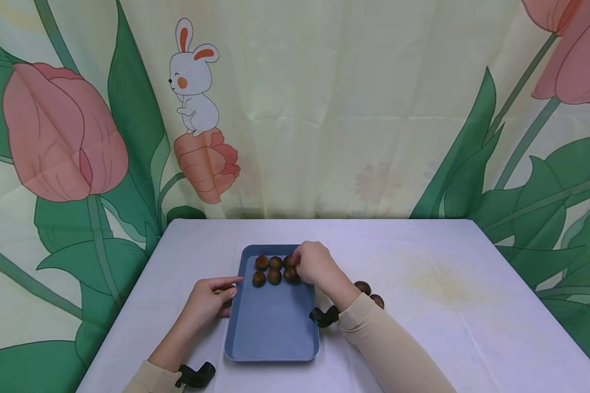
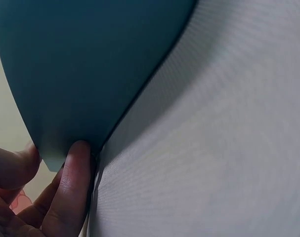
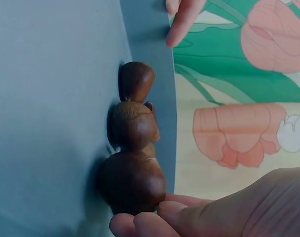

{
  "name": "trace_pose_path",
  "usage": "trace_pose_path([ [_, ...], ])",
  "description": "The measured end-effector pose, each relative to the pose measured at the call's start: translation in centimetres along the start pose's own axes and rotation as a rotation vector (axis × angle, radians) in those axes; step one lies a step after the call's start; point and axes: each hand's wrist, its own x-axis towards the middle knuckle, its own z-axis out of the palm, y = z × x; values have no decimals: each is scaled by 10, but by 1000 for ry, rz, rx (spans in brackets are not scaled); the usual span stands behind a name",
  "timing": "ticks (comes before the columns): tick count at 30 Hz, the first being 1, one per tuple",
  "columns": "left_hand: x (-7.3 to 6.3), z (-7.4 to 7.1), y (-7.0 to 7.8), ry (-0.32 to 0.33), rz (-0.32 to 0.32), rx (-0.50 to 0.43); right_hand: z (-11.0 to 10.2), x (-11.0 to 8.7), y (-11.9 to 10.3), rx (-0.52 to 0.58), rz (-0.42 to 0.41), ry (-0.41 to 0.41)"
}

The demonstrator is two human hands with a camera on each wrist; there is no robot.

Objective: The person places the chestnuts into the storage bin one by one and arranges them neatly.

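Note:
A blue-grey tray (image 1: 275,327) lies on the table with several brown chestnuts (image 1: 274,276) in two short rows near its far end. My left hand (image 1: 207,300) holds the tray's left edge, its fingertips at the rim and against the outer wall (image 2: 90,74). Over the far right of the tray, my right hand (image 1: 316,265) pinches a chestnut (image 1: 288,261) at the end of the far row, partly hidden by the fingers. In the right wrist view, thumb and fingers sit right at the nearest chestnut (image 3: 135,182), with others lined up behind it.
Two more chestnuts (image 1: 363,287) lie on the white tablecloth (image 1: 423,327) right of the tray, partly behind my right forearm. A printed curtain (image 1: 324,136) with tulips and a rabbit hangs behind the table. Each wrist carries a black camera mount (image 1: 196,375).

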Motion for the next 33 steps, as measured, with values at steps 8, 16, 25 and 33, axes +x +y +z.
trace_pose_path([
  [8,1,0,-1,0,12,12,3,2,1,58,20,-33],
  [16,3,1,-3,-7,15,7,0,0,4,125,19,-47],
  [25,2,0,-1,-8,15,6,-9,-6,6,139,-9,-61],
  [33,2,0,-1,-12,10,9,-21,-15,12,223,-29,-68],
])
